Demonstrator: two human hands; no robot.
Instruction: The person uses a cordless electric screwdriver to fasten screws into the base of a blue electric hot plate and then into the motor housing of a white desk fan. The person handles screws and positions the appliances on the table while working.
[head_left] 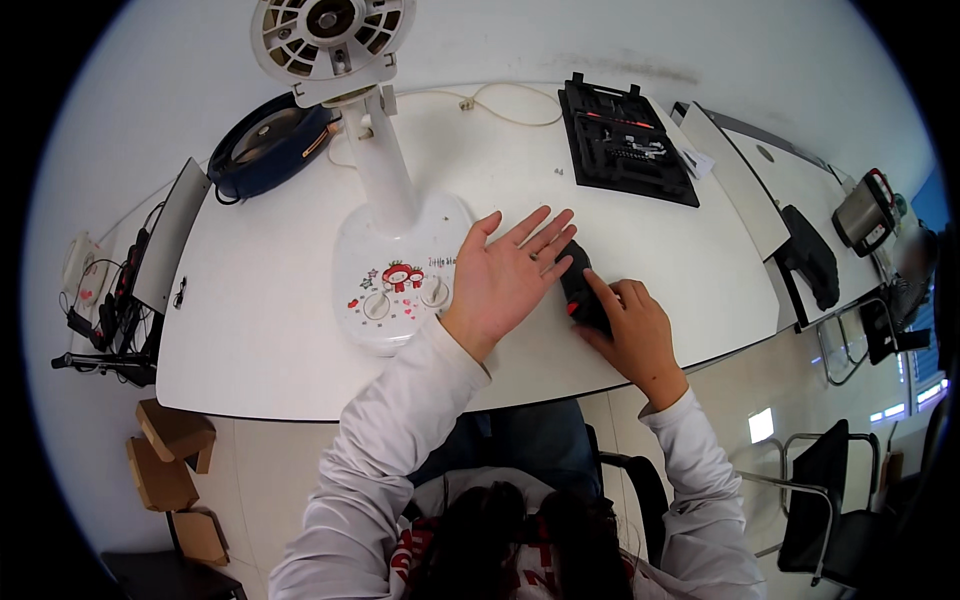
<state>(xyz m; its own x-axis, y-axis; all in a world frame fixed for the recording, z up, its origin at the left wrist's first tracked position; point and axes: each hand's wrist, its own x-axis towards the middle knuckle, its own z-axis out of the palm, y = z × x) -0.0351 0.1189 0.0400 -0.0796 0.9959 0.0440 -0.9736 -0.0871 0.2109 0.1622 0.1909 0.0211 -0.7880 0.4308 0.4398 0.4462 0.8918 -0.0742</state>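
My left hand [505,280] is held palm up above the desk, fingers spread. A tiny dark speck shows near the base of its fingers; I cannot make out what it is. My right hand [637,328] grips a black handheld tool [574,272] with a red part, which looks like a cordless screwdriver. My left fingers partly cover its far end. Left of my left hand stands a white electric fan [385,180] with no grille or blades on its head. Its base carries cartoon prints and two knobs.
An open black tool case [628,145] lies at the far right of the white desk [250,330]. A dark blue round appliance [270,145] sits at the back left. A pale power cord [520,88] runs along the back. Cardboard boxes [165,470] and chairs [830,500] stand on the floor.
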